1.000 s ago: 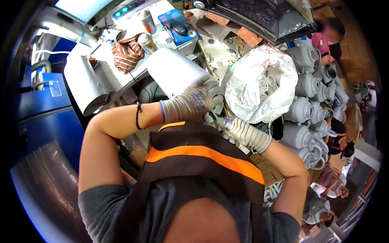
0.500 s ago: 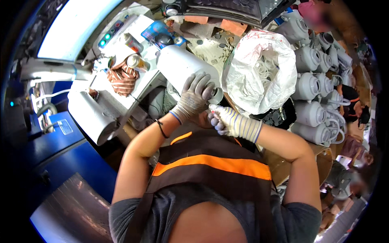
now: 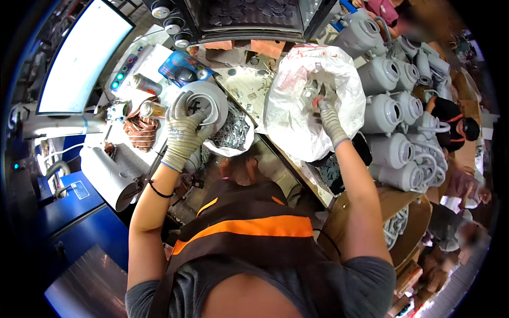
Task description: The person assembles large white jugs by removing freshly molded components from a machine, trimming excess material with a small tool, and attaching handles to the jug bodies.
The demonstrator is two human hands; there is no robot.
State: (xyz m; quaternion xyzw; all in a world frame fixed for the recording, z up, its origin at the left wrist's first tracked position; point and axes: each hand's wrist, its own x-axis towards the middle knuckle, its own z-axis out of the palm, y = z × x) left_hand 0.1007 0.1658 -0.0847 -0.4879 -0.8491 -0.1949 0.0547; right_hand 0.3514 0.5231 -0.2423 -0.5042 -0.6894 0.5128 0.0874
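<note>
A light grey canister (image 3: pixel 221 100) now stands on end, its round mouth turned up towards me. My left hand (image 3: pixel 183 130), in a striped grey-white glove, has its fingers over the rim, closed on it. Farther right, my gloved right hand (image 3: pixel 330 116) reaches into the mouth of a white plastic bag (image 3: pixel 283 111) with small white parts inside. Something small and red (image 3: pixel 317 100) shows at its fingertips; what it is, I cannot make out. Beside the canister, a white bag of screws (image 3: pixel 233 132) lies partly under it.
Several grey canisters (image 3: pixel 383 114) stand stacked on the right. A second canister (image 3: pixel 108 177) lies at the left. Cans (image 3: pixel 151 109), a striped cloth (image 3: pixel 140 130) and a lit monitor (image 3: pixel 79 58) are at the upper left. A cardboard box (image 3: pixel 419 222) holds white parts; another person (image 3: pixel 456 124) is far right.
The canister went from lying tilted to upright, mouth up. My left hand shifted left to its rim. My right hand left the canister's mouth and moved up-right into the white bag. The view shifted too.
</note>
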